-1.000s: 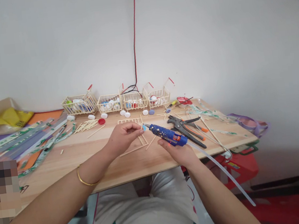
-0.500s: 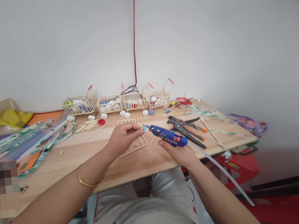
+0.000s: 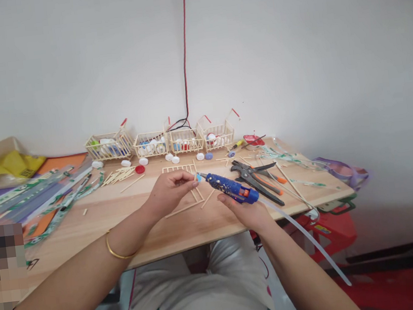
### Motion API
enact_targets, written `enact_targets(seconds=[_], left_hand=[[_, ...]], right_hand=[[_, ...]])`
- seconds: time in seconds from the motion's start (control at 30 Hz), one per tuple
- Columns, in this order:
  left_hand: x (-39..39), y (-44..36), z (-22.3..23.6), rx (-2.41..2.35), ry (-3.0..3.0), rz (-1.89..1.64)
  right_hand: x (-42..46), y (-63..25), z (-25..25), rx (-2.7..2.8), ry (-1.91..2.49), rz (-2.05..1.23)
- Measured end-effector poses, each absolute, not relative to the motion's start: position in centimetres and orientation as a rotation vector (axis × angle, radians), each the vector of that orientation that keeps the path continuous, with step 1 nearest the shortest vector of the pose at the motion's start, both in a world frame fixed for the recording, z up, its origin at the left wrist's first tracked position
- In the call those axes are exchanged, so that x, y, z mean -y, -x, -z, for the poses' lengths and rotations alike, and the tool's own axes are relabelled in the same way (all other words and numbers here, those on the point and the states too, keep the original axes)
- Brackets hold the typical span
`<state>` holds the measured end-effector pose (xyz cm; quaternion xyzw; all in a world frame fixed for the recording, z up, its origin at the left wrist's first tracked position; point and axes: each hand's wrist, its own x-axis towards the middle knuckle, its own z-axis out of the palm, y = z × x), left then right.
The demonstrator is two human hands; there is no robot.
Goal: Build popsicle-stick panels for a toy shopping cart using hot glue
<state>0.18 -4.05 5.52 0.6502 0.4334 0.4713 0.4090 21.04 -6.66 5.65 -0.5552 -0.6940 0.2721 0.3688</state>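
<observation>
My left hand [image 3: 171, 191] is closed in a pinch over the table. Between its thumb and fingertips shows a small light-blue piece [image 3: 199, 177]; its exact shape is mostly hidden. Wrapped round a blue, speckled glue gun [image 3: 228, 186] is my right hand [image 3: 246, 210]. The gun's nozzle points left, at or very close to the blue piece. A long translucent glue stick [image 3: 309, 240] trails from the gun's rear. Below the hands lies a flat frame of thin wooden sticks [image 3: 184, 208], partly covered by my left hand.
Several small stick-built carts [image 3: 110, 147] holding bottle caps stand along the wall. Loose sticks [image 3: 119, 175] and a red cap [image 3: 140, 169] lie left of centre. Cutting pliers [image 3: 255, 176] rest on the right. Plastic packaging [image 3: 36, 199] covers the left side.
</observation>
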Motion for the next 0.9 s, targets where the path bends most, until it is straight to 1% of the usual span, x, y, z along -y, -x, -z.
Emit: enact_targets(seconds=[0.13,0.37,0.57,0.7,0.9], left_hand=[[4.0,-0.2,-5.5,-1.070,-1.620,-1.206],[4.3,-0.2,-6.0,-1.033,-1.578,-1.232],[4.0,-0.1,-6.2,-0.941,-1.273,-1.236],[3.4,0.1,-5.9,-0.839,-0.992,-1.266],[3.2,0.3,-5.8,-0.818,-0.906,-1.260]], right_hand=[[6.6,-21.2,-5.4,1.823,1.392,-0.656],[6.4,-21.0,-5.8,1.787,1.431,-0.697],[5.4,-22.0,-5.3,1.683,1.601,-0.695],[6.2,-22.1,-5.3,1.750,1.469,-0.796],[7.2,-20.8,-5.7,1.793,1.363,-0.870]])
